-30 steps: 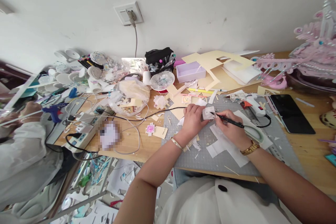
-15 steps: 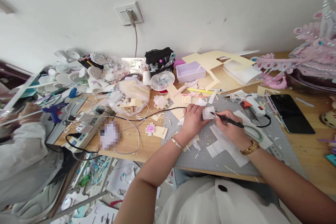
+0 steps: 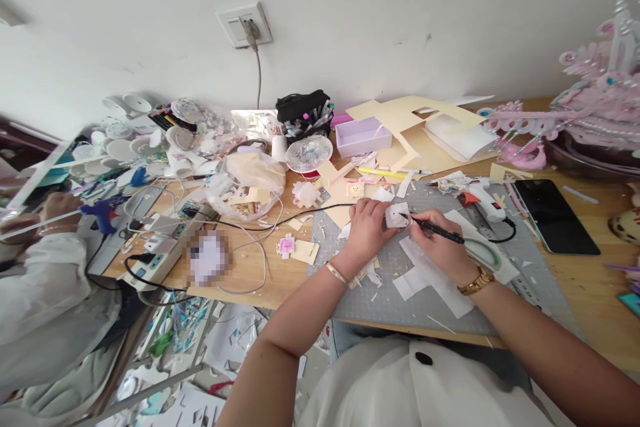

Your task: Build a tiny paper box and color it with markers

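My left hand (image 3: 366, 227) is closed on a small white paper piece (image 3: 396, 215), holding it over the grey cutting mat (image 3: 380, 300). My right hand (image 3: 440, 247) grips a black pen (image 3: 440, 231) whose tip touches the piece's right side. Larger white paper cut-outs (image 3: 430, 277) lie on the mat under my right wrist. A white glue gun (image 3: 486, 200) rests just beyond my right hand.
A dark tablet (image 3: 553, 217) lies at the right, with a pink ornament (image 3: 590, 113) behind it. A lilac box (image 3: 363, 135), cream card sheets (image 3: 405, 117), a black pen pouch (image 3: 303, 113), a plastic bag (image 3: 247, 183) and a power strip (image 3: 157, 257) crowd the desk. Another person's sleeve (image 3: 40, 293) is at the left.
My hands, the pen and the white piece have stayed in place. The other person's hand at the far left has shifted slightly.
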Motion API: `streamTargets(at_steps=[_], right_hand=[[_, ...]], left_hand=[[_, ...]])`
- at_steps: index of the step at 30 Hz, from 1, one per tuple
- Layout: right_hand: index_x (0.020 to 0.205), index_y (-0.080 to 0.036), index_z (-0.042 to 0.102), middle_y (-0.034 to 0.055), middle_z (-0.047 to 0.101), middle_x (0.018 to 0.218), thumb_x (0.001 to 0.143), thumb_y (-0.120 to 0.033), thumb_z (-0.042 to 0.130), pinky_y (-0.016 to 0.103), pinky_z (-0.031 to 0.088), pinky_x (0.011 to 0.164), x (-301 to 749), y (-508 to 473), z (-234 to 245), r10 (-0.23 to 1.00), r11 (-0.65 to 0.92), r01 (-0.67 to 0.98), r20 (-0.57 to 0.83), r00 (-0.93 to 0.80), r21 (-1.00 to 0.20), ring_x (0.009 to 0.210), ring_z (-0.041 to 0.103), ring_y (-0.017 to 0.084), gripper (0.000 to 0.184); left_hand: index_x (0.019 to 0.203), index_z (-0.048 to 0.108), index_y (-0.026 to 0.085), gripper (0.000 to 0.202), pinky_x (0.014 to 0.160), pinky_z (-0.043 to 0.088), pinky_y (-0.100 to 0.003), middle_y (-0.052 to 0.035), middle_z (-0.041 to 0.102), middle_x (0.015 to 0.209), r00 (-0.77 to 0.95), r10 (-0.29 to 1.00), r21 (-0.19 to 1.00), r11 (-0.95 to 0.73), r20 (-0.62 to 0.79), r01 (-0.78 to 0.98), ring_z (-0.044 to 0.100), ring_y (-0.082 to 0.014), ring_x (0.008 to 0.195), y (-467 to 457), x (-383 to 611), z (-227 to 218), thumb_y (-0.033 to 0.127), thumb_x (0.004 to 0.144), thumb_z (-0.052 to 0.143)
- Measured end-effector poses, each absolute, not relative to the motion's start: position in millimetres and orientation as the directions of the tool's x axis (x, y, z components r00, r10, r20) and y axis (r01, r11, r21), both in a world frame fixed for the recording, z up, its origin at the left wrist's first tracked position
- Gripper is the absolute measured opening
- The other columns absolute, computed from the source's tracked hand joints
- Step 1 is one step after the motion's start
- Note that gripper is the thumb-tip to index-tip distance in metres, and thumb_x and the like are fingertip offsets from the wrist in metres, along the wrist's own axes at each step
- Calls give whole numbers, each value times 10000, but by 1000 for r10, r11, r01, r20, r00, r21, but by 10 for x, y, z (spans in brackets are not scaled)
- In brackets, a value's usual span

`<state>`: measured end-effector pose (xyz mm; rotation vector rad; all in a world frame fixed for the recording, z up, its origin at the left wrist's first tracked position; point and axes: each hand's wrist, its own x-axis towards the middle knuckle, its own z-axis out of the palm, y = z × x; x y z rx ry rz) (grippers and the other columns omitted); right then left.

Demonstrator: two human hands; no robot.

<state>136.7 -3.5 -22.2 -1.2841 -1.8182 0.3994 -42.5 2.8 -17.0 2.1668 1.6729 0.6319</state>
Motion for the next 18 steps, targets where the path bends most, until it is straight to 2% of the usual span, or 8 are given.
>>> streamTargets(at_steps=[18], right_hand=[[821, -256, 584, -10, 670, 661, 844, -277, 582, 288, 456, 533, 1366, -33, -229, 891, 414, 594, 442, -107, -690, 524, 584, 159, 31]], left_hand=[[1231, 603, 220, 498, 998, 394, -452, -83, 671, 1237, 210, 969, 515, -248, 132, 821, 501, -293, 1222, 30, -425, -172, 365, 796, 797]])
